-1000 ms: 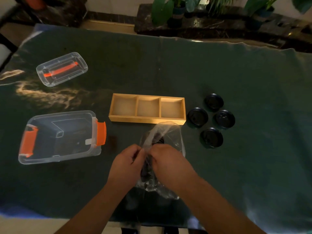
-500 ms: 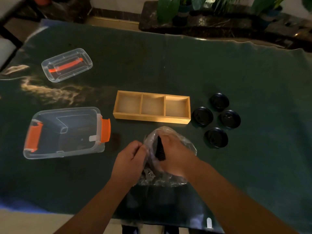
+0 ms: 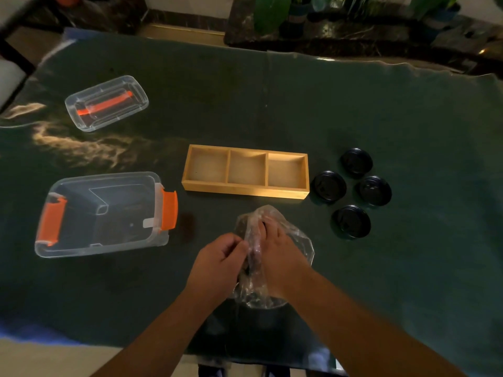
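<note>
A crumpled clear plastic bag (image 3: 300, 240) with dark small items inside lies on the green table cloth near the front edge. My left hand (image 3: 220, 263) pinches the bag's left edge with curled fingers. My right hand (image 3: 280, 254) reaches into the bag's mouth, its fingers partly veiled by the plastic. What those fingers hold is hidden. Just beyond the bag stands a wooden tray (image 3: 246, 190) with three compartments, all bare.
Several black round lids (image 3: 352, 221) lie right of the tray. A clear storage box with orange latches (image 3: 106, 213) sits at the left, its clear lid (image 3: 107, 102) farther back. Potted plants stand on a dark ledge beyond the table.
My right hand has pushed deeper into the bag, and the dark piece seen at its fingers half a second ago is hidden now. The left hand keeps its pinch on the bag's edge.
</note>
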Motion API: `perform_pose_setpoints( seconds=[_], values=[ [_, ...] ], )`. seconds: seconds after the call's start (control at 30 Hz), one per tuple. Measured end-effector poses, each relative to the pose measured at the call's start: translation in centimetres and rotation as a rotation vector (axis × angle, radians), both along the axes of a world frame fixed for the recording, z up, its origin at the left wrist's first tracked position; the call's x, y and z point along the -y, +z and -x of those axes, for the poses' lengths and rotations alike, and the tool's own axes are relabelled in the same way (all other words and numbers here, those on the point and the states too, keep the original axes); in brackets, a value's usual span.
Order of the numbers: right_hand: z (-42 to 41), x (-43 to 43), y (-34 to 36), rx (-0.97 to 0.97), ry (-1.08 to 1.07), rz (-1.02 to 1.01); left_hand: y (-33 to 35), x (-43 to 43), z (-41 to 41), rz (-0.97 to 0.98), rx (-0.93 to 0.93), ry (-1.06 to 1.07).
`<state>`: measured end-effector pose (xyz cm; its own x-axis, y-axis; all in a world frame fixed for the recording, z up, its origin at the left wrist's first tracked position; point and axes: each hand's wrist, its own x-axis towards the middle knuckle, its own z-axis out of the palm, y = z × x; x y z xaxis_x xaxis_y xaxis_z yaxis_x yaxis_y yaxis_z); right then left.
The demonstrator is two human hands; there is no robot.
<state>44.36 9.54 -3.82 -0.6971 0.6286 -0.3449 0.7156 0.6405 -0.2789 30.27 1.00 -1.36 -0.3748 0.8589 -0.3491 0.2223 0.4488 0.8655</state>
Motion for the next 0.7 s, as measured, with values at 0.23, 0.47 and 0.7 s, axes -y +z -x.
perform_pose_setpoints(
  seconds=[0.23, 0.47, 0.7],
  values=[
    [-1.9, 0.7, -1.0, -0.207, -0.213, 0.146, -0.8, 0.2, 1.1, -0.056, -0.02, 0.267],
    [-2.5, 1.0, -0.1, -0.747, -0.624, 0.844, -4.1, 0.4, 2.7, 0.381, 0.854, 0.256],
    [-2.2, 1.0, 0.2, -0.489, -0.617, 0.778, -6.3, 0.5, 2.9, 0.292, 0.525, 0.298]
  ],
)
